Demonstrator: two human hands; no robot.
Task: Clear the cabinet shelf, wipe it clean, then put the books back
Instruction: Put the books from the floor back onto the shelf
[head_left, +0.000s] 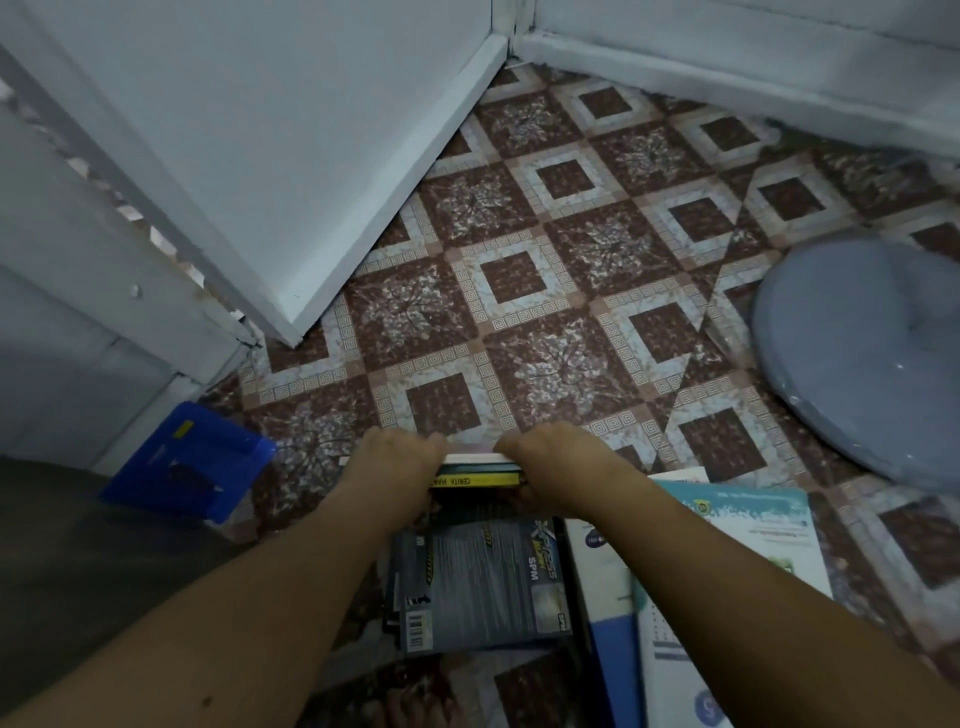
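A small stack of books (478, 470), one with a yellow spine, is held low over the patterned floor (519, 270). My left hand (395, 462) grips its left end and my right hand (545, 462) grips its right end, fingers curled over the far edge. Below my hands a dark grey book (478, 587) lies flat on the floor. Light blue and white books (727, 545) lie beside it on the right. The cabinet (78, 312) stands at the left; its shelf is not in view.
The white cabinet door (291, 156) stands swung out over the floor at the left. A blue plastic folder (192, 462) lies by the cabinet's foot. A grey round cushion (862, 353) lies at the right. White skirting runs along the far wall.
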